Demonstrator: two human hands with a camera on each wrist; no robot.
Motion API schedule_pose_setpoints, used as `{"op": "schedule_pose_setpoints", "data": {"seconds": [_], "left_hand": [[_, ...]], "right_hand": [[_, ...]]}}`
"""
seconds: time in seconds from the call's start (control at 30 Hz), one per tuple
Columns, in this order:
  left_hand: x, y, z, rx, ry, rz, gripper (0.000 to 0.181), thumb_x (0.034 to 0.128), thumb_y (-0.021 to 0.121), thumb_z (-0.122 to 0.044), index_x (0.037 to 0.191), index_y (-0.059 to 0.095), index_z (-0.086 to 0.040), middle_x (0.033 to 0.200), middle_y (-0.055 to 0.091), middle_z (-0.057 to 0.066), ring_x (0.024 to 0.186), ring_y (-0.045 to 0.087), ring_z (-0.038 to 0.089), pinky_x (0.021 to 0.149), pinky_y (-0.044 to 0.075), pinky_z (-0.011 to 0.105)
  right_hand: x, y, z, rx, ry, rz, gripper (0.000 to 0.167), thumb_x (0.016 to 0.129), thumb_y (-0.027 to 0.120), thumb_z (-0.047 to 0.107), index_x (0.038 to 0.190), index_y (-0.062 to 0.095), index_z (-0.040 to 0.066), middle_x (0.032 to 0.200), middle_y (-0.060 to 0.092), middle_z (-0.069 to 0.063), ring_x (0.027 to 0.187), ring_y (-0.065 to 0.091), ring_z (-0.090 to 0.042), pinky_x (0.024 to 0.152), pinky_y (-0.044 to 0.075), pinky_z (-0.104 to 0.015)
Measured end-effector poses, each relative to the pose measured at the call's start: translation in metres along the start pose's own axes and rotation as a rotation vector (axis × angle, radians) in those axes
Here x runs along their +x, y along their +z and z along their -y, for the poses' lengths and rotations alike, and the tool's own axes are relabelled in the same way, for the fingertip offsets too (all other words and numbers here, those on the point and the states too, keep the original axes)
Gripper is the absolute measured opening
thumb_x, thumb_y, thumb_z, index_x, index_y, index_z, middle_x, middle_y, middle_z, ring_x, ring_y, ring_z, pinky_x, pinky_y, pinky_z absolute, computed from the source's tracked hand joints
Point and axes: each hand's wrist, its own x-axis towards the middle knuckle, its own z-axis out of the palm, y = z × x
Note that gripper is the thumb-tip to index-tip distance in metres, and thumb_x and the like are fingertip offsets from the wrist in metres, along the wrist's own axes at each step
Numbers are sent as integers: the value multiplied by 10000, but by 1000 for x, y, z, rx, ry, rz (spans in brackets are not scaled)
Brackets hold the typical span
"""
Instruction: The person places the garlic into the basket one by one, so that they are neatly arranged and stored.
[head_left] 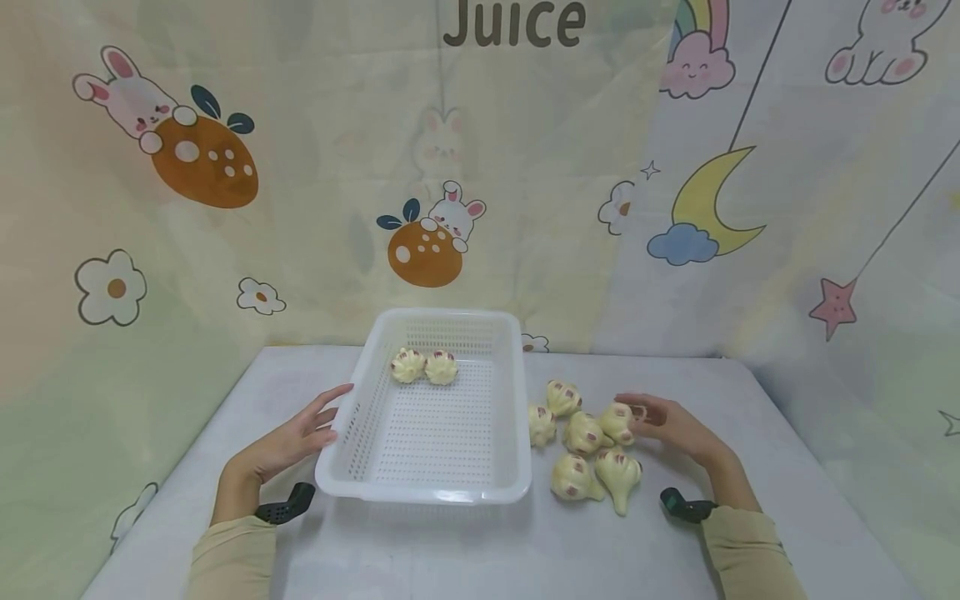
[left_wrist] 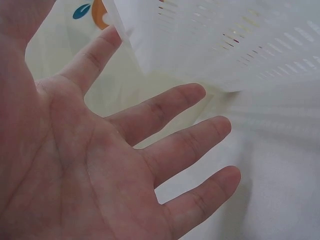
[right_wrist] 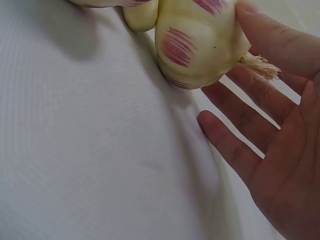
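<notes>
A white slotted plastic basket (head_left: 431,496) stands on the table with two garlic bulbs (head_left: 408,366) at its far end. My left hand (head_left: 291,433) is at the basket's left side, fingers spread. In the left wrist view its index fingertip (left_wrist: 114,36) meets the basket's rim, the other fingers apart from it. On the right, several cream garlic bulbs (head_left: 576,477) with purple streaks lie in a cluster. My right hand (head_left: 667,425) is at the rightmost garlic bulb (right_wrist: 200,45), thumb and fingers extended around its root end, the thumb seeming to touch it.
The white-covered table (head_left: 420,554) ends at a printed cloth backdrop (head_left: 315,208) with cartoon rabbits. Dark wrist devices (head_left: 287,504) sit below both hands. A tuft of dry roots (right_wrist: 261,67) sticks out of the bulb at my right hand.
</notes>
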Motion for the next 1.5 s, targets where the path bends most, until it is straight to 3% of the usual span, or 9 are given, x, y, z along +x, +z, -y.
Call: {"op": "schedule_pose_setpoints", "data": {"seconds": [0.2, 0.5, 0.8, 0.9, 1.1, 1.2, 1.33, 1.5], "left_hand": [[0, 0, -1, -2, -12, -8, 711, 970, 502, -141, 1507, 93, -366, 1492, 313, 171, 1228, 508, 159, 941, 401, 429], [1, -1, 2, -6, -10, -3, 706, 969, 509, -166, 1505, 95, -365, 1491, 312, 177, 1231, 507, 177, 939, 403, 432], [1, -1, 2, -1, -6, -4, 703, 976, 490, -135, 1508, 87, -355, 1492, 306, 189, 1225, 512, 156, 939, 405, 427], [1, -1, 1, -4, -3, -3, 701, 977, 488, -139, 1510, 83, -349, 1484, 312, 196, 1217, 518, 154, 937, 411, 420], [0, -1, 2, -3, 7, 4, 700, 980, 478, -124, 1512, 76, -337, 1479, 318, 202, 1216, 520, 154, 934, 417, 413], [1, -1, 2, -1, -1, 0, 702, 979, 484, -130, 1510, 79, -344, 1482, 320, 195, 1213, 523, 155, 930, 419, 409], [1, -1, 1, 2, -8, -3, 705, 977, 495, -151, 1509, 79, -351, 1485, 318, 192, 1209, 526, 152, 926, 419, 405], [0, 1, 0, -3, -1, 5, 706, 982, 486, -142, 1512, 67, -346, 1498, 299, 195, 1216, 520, 132, 933, 415, 408]], "right_hand": [[-1, 0, 5, -6, 12, 10, 509, 849, 690, 378, 1308, 551, 206, 1347, 548, -62, 1247, 478, -362, 957, 419, -551], [-8, -6, 15, -38, 41, 32, 566, 855, 690, 341, 1347, 513, 127, 1353, 535, -135, 1216, 511, -378, 939, 453, -514], [-9, -13, 11, -68, 40, 62, 519, 844, 699, 361, 1299, 558, 156, 1333, 559, -99, 1188, 552, -308, 890, 474, -330], [-9, -13, 11, -56, 21, 81, 507, 866, 682, 336, 1302, 539, 121, 1337, 541, -138, 1197, 541, -353, 894, 478, -370], [-11, -13, 13, -41, 77, 71, 482, 876, 673, 331, 1268, 509, 104, 1326, 518, -158, 1222, 506, -403, 945, 433, -537], [-12, -13, 14, -51, 88, 74, 533, 886, 659, 343, 1329, 464, 120, 1344, 494, -178, 1229, 494, -418, 946, 404, -586], [-12, -12, 16, -84, 75, 79, 583, 891, 644, 379, 1391, 448, 154, 1377, 472, -187, 1234, 486, -427, 938, 402, -596], [-10, -11, 14, -72, 65, 75, 537, 883, 651, 387, 1344, 518, 146, 1403, 482, -151, 1243, 493, -415, 952, 436, -540]]}}
